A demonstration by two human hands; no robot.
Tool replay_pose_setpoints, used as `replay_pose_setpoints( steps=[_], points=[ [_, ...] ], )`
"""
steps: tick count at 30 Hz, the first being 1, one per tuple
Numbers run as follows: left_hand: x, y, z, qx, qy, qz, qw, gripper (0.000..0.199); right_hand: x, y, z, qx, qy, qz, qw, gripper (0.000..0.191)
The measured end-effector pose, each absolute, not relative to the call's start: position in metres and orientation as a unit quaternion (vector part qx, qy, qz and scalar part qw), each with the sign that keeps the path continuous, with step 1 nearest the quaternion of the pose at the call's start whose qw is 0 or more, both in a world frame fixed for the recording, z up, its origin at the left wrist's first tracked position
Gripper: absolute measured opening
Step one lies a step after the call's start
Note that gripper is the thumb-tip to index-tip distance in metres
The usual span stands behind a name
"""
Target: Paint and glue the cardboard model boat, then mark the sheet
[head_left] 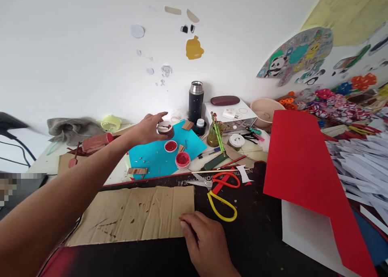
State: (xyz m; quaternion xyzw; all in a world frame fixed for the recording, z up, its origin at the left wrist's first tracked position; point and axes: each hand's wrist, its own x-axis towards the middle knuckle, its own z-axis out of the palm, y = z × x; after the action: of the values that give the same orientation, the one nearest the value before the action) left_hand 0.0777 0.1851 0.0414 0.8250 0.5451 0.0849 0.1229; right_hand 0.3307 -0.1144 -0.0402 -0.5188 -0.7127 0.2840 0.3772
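My left hand (148,129) reaches out over a blue sheet (151,153), fingers closed around a small round paint jar (165,128) with a white, brown-smudged top. Below it, an uncovered jar of red paint (183,159) stands beside a red-stained lid (170,146). My right hand (206,240) is curled at the right end of a flat piece of corrugated cardboard (145,212), its thumb and forefinger together over the corner. Whether anything is between those fingers is hidden. Dark brown smears mark the cardboard.
Scissors (209,184) with red and yellow handles lie beyond my right hand. Brushes stand in a glass jar (214,137) near a black flask (196,103). A folded red sheet (298,159) and white paper strips (360,163) fill the right. A reddish-brown painted roll (95,142) lies left.
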Motion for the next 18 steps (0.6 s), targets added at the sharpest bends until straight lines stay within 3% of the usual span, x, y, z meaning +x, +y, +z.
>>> replay_pose_setpoints(
  steps=[10, 14, 18],
  points=[
    [0.115, 0.244, 0.011, 0.808, 0.577, 0.029, 0.113, 0.121, 0.33, -0.116, -0.043, -0.524, -0.715, 0.269, 0.377, 0.031],
    [0.101, 0.232, 0.021, 0.812, 0.572, 0.041, 0.107, 0.126, 0.33, -0.115, -0.041, -0.522, -0.714, 0.278, 0.375, 0.03],
    [0.086, 0.192, 0.04, 0.834, 0.533, 0.118, 0.083, 0.114, 0.33, -0.115, -0.041, -0.521, -0.716, 0.277, 0.374, 0.029]
  ],
)
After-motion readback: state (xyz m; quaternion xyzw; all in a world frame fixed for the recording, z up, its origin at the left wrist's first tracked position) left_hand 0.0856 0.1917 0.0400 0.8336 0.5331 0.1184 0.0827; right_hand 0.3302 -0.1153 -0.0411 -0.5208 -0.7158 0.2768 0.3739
